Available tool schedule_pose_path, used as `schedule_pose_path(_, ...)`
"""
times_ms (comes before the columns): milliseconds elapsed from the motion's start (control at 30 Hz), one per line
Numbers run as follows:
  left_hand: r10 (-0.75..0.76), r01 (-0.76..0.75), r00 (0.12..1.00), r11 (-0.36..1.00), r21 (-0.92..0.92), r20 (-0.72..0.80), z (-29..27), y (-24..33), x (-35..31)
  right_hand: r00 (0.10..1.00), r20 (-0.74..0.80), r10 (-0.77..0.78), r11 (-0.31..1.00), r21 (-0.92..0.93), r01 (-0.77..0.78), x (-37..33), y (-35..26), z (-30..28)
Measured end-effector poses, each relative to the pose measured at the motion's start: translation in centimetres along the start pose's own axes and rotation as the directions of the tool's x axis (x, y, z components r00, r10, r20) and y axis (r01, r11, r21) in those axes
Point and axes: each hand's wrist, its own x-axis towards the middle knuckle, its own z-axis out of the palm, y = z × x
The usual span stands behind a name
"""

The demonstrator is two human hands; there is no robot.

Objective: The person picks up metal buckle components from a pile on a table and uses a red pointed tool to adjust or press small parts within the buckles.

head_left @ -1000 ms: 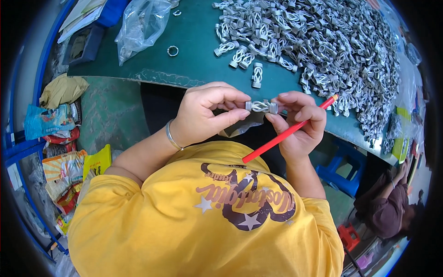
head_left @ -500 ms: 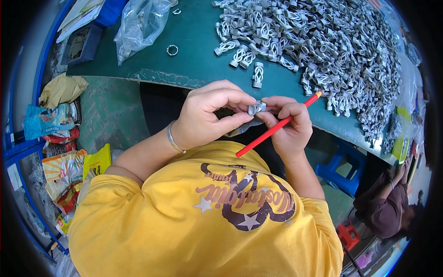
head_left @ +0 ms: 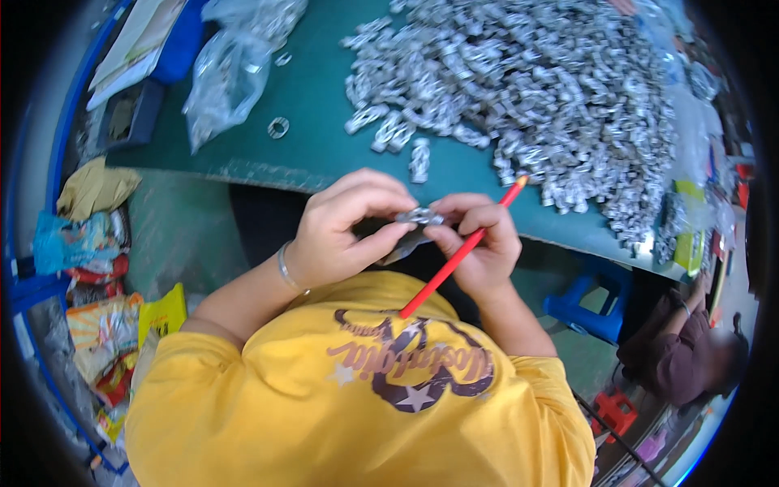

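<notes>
thickly, grey pieces (head_left: pixel 568 97) heap the green table (head_left: pixel 316 146), blue stool (head_left: pixel 599 326) nearby.

The small part (head_left: pixel 419 217) that I hold looks like grey metal, a little shiny, and the heap (head_left: pixel 552 97) of similar parts has this same shine. My red pencil (head_left: pixel 454 261) is smooth and glossy. My yellow shirt (head_left: pixel 243 406) is matt cloth. The clear bag (head_left: pixel 230 85) is wrinkled, glossy plastic.

Green worktable (head_left: pixel 320 105), scuffed front edge. On it: big heap of small silver-grey openwork pieces (head_left: pixel 552 97), right; loose piece (head_left: pixel 419 161) near edge; small silver ring (head_left: pixel 272 124), crumpled clear plastic bag (head_left: pixel 227 85), left.
</notes>
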Motion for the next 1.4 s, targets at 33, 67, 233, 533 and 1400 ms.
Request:
schedule_pose_path(33,-0.01,0.013,0.998,0.999,-0.044,0.054,-0.1,-0.1,0.3,1.0,0.007,-0.025,0.999,-0.042,0.026,0.4,-0.3,-0.4)
schedule_pose_path(67,0.018,-0.017,0.998,1.0,-0.014,0.056,0.0,-0.3,0.6,0.998,0.011,-0.057,0.994,-0.093,0.058,0.7,-0.4,-0.8)
schedule_pose_path(233,0.119,-0.111,0.992,0.977,0.18,-0.035,0.3,-0.9,2.7,0.935,-0.162,-0.317,0.865,-0.455,0.214,4.7,-1.7,-7.1)
schedule_pose_path(533,0.062,-0.03,0.987,0.978,0.206,-0.149,1.2,-2.6,2.9,0.519,-0.745,-0.418,0.834,-0.541,-0.105,15.4,-5.3,-34.3)
schedule_pose_path(1400,0.108,-0.067,0.993,0.81,0.583,-0.036,0.7,-1.9,3.6,0.994,0.045,0.104,0.963,-0.254,-0.09,4.9,1.8,-1.4)
